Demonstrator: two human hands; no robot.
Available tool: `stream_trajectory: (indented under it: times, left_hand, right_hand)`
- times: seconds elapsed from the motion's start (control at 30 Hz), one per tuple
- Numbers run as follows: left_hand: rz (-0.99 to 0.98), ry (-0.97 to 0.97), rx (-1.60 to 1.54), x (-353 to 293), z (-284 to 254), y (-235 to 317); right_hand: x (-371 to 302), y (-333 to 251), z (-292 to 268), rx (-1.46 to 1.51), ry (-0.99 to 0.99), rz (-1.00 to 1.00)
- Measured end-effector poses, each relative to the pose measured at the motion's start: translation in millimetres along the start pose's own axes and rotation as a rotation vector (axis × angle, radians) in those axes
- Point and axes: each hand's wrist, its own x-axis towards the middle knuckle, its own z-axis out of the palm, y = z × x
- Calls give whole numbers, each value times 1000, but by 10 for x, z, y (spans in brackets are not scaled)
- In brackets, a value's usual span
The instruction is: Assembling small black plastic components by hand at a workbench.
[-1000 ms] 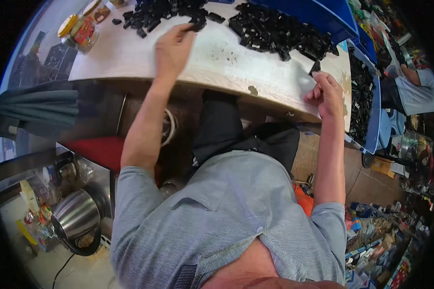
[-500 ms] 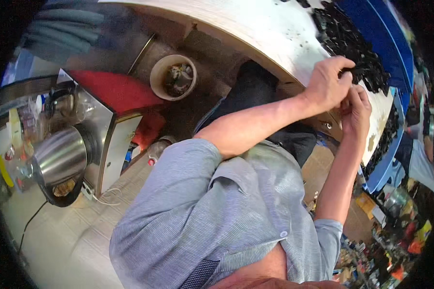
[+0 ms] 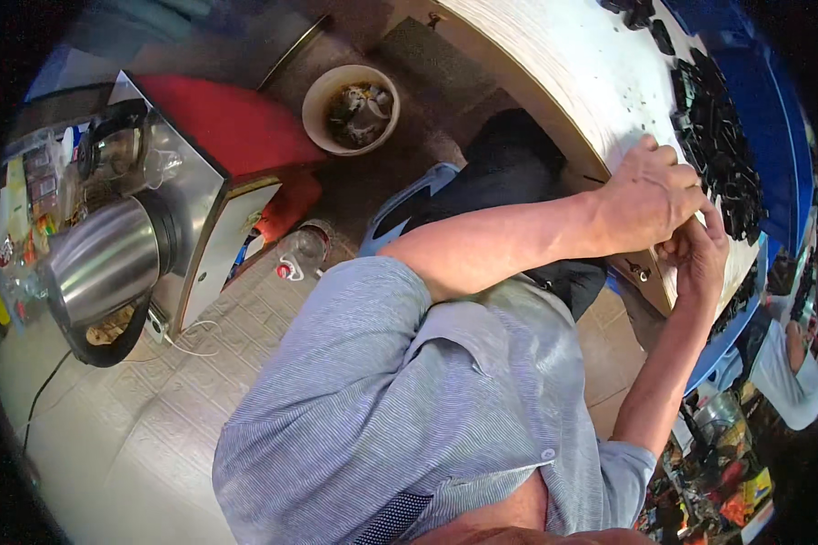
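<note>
At the front edge of the white table [image 3: 600,82], my two hands meet with their fingertips close together. My left hand [image 3: 653,195] has its back turned up and its fingers curled in. Just to the right and nearer, my right hand [image 3: 700,259] is closed, thumb and fingers pinched against the left fingertips. Whatever sits between them is hidden by the fingers. Beyond the hands lies a heap of small black pieces [image 3: 713,136], shiny and elongated, with a few strays on the tabletop.
Blue trays [image 3: 773,109] border the heap on the far right. A round bin [image 3: 314,113] with waste stands under the table. To the left are a steel kettle [image 3: 109,263] and a red-topped cabinet [image 3: 218,118]. A plastic bottle [image 3: 304,250] lies on the floor; another person's sleeve [image 3: 786,372] shows at right.
The whole view has shifted a little. My left hand has turned its back upward and its fingers have come off the edge of the black heap, staying against the right hand's fingers.
</note>
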Motion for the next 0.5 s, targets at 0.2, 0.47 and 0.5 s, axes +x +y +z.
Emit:
stream_trajectory:
  times: [0.2, 0.47, 0.5]
  left_hand:
    - [-1, 51, -109, -42, 175, -61]
    - [75, -117, 15, 44, -252, -163]
    - [77, -130, -31, 35, -232, -197]
  right_hand:
    - [19, -34, 91, -78, -18, -63]
    - [-15, -201, 246, -219, -59, -24]
    - [-12, -194, 256, -215, -75, -23]
